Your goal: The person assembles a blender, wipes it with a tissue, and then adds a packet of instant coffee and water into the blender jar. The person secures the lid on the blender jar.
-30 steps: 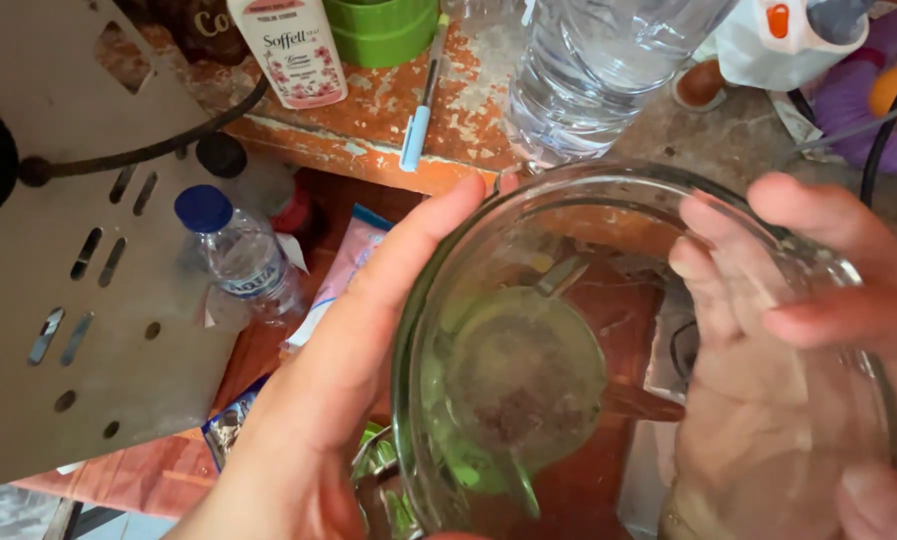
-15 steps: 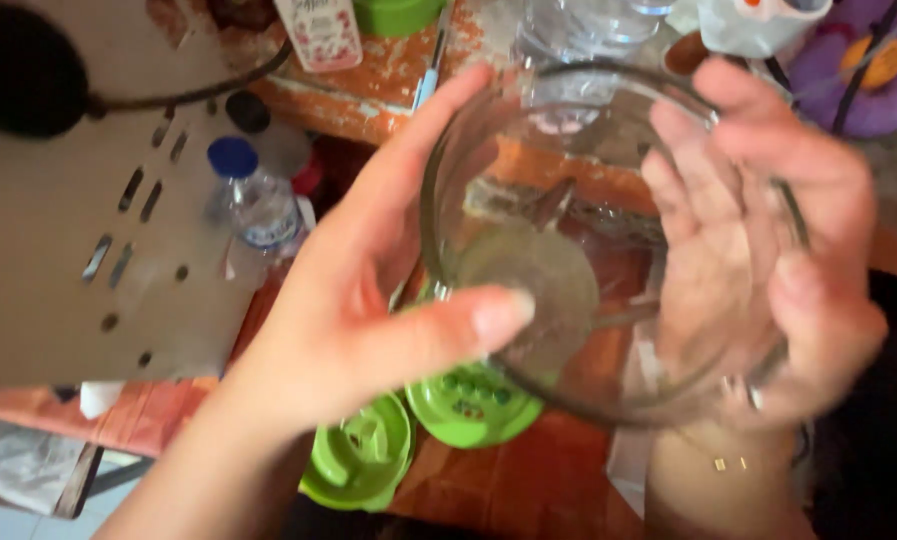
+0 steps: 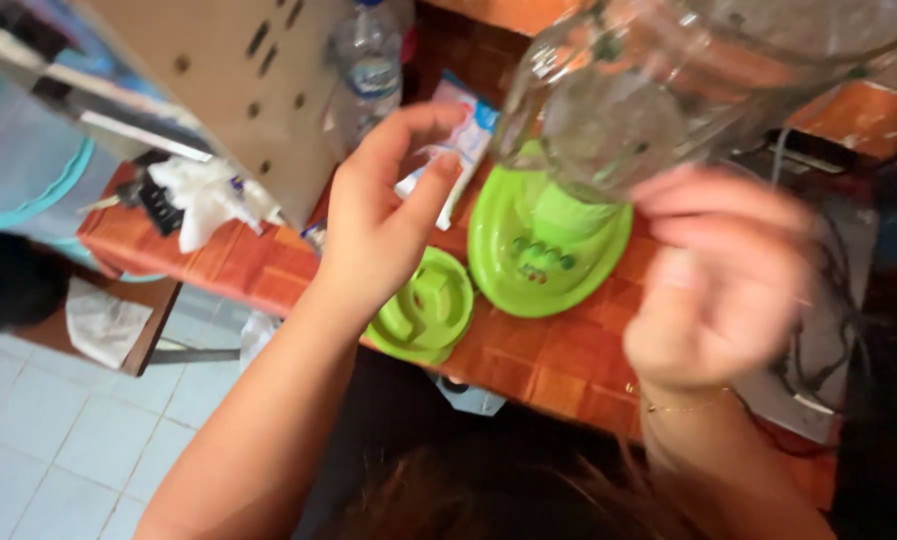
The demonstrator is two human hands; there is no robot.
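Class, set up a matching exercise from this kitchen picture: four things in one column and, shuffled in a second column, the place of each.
Things:
1. glass blender jar
2. green blender base
3. green lid
4. water bottle

Places:
A. flat on the wooden counter, under the left hand
B. top of picture, beside the perforated panel
C. raised above the base
D. standing under the jar

Pairs: 1-C, 2-D, 3-A, 4-B

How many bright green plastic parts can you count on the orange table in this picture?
2: the blender base under the glass jar, and the round lid below the left hand. Others may be hidden behind the hands.
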